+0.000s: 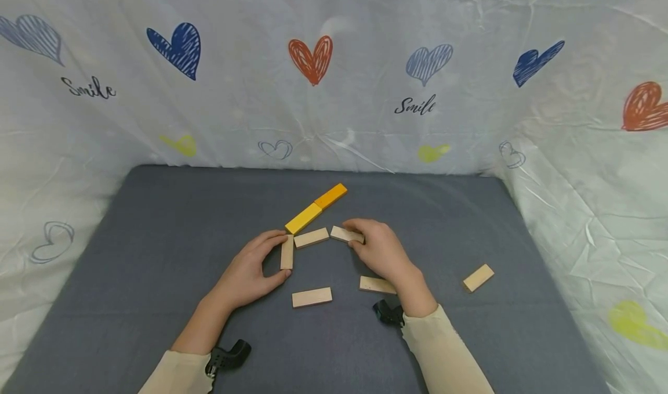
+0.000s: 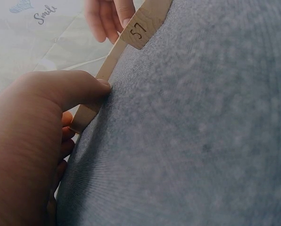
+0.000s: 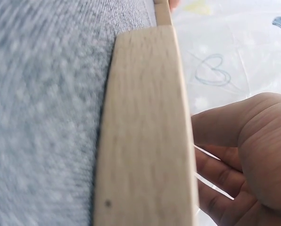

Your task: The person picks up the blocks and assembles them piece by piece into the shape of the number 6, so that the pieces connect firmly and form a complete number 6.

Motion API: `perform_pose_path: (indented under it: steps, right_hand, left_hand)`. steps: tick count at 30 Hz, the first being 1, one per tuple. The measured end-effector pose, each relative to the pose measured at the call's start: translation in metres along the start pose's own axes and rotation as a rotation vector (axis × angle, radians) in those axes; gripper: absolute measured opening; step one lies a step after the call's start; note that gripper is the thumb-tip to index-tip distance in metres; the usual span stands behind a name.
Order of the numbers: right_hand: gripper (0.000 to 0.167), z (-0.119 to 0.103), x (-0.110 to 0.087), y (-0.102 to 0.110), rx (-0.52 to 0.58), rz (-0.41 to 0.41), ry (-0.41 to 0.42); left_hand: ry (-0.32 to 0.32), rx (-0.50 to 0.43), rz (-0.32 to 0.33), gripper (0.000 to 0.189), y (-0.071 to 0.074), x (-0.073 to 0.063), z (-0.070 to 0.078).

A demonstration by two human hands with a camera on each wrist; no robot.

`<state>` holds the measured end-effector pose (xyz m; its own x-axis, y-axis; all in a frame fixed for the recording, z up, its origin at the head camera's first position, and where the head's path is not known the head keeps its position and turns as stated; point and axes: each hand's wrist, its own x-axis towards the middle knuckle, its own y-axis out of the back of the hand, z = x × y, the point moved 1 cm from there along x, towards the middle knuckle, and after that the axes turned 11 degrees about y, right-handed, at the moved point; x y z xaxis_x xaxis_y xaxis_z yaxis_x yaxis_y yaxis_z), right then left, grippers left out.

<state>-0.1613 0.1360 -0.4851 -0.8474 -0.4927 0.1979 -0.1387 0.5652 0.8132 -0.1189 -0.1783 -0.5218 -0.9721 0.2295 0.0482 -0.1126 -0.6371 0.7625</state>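
Note:
Several plain wooden blocks lie flat on a dark grey cloth. My left hand spans an upright-running wooden block lengthwise, fingers at its far end and thumb at its near end. To its right, a slanted wooden block lies with its left end close to that block. My right hand pinches another wooden block between thumb and fingers, at the right end of this row. A yellow block and an orange block form a diagonal line behind. In the left wrist view, a block end marked 57 shows.
Nearer me lie a loose wooden block and a second one partly hidden by my right wrist; one looms large in the right wrist view. Another block lies far right. A white curtain with printed hearts borders the table.

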Motion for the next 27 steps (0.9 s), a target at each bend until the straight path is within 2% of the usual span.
perform_pose_path:
  steps: [20, 27]
  right_hand:
    - [0.041, -0.0011, -0.0010, 0.0007, -0.004, -0.020, -0.021]
    - [0.042, -0.0021, 0.0002, 0.0004, -0.005, -0.025, -0.003]
  left_hand:
    - [-0.007, -0.008, -0.004, 0.075, -0.0018, 0.0016, 0.0002]
    - [-0.005, 0.000, -0.002, 0.075, -0.0017, 0.0013, -0.0022]
